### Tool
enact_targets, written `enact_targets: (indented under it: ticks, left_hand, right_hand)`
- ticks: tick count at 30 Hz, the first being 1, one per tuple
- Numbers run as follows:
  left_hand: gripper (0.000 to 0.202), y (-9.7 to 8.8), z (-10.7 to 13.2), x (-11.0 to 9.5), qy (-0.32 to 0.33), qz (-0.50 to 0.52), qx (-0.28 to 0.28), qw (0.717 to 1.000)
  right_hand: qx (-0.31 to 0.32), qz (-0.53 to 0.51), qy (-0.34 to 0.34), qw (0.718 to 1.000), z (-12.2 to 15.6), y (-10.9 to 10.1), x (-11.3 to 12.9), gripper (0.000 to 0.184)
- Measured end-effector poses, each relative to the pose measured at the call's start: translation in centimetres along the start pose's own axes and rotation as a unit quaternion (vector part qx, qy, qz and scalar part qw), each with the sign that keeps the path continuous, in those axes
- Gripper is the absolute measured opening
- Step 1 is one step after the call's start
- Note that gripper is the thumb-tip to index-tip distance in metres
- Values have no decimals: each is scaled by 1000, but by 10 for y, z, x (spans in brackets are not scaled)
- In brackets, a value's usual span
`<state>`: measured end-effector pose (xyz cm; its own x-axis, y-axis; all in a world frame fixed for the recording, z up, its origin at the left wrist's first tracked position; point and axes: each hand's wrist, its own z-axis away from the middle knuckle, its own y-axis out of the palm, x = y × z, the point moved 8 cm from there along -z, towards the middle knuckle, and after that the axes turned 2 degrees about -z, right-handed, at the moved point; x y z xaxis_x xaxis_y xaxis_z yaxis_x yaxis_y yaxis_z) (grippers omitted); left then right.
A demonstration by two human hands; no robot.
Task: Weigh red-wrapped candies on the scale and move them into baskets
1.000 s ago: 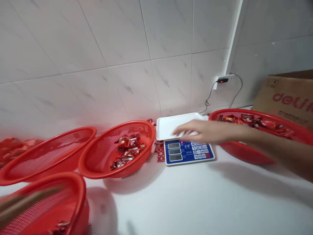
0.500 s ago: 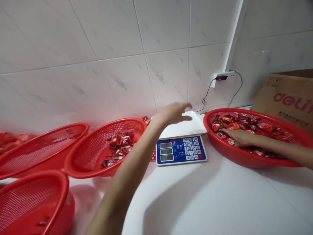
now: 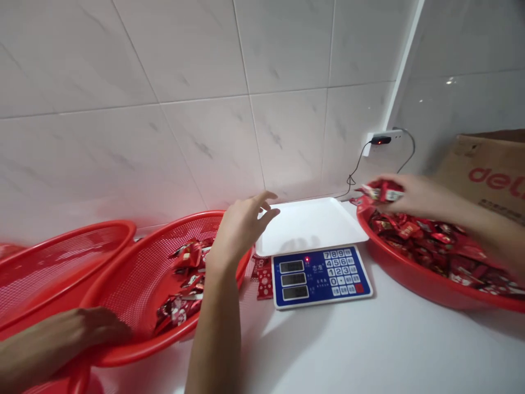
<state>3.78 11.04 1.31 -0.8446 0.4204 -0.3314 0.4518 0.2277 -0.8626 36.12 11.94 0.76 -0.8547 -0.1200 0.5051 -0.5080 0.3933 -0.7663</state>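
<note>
My right hand (image 3: 404, 191) is raised over the left rim of the large red basket (image 3: 414, 287), its fingers closed on several red candy packets (image 3: 388, 190). More red-wrapped packets fill that basket. My left hand (image 3: 240, 227) hovers between the middle red basket (image 3: 135, 290) and the scale's white tray (image 3: 309, 224). Its fingers are curved and apart, with nothing between them. Below the bare tray is the scale's blue keypad panel (image 3: 315, 279). Another person's hand (image 3: 96, 328) reaches from the left into the middle basket, fingertips hidden, near a small pile of packets (image 3: 184, 306).
Another red basket (image 3: 65, 268) stands at the left against the tiled wall. A red dotted packet (image 3: 264, 280) lies left of the scale. Behind the right basket is a cardboard box (image 3: 492, 169). A black cable (image 3: 357, 164) hangs from the wall socket (image 3: 366, 145).
My right hand has risen out of the right basket with packets in it. My left hand has moved left, away from above the tray. Another person's hand has come in from the left.
</note>
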Motion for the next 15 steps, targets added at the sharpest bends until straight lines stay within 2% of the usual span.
enact_targets:
  ticks: [2,3,5,8,11,13,15]
  left_hand:
    - [28,3,-1,6,-16,-28,16,999]
    - [28,6,-1,8,-19,-35,26,999]
    - [29,12,-2,9,-19,-47,45,998]
    - [33,23,-4,8,-19,-71,66,995]
    - [34,36,-5,3,-14,-92,86,992]
    - [36,41,-6,-2,-11,-100,96,990]
    - [37,43,-6,-4,-15,-108,101,989]
  right_hand:
    - [105,-67,-19,992,-3,45,43,45]
    - [137,-90,-29,986,-4,68,61,46]
    - [155,-117,-43,980,-6,107,84,49]
    - [157,-136,-56,977,-13,146,94,54]
    - [171,-173,-69,968,-16,161,90,64]
    - [171,-200,-77,962,-16,160,85,63]
    - [143,-234,-58,960,-18,150,75,57]
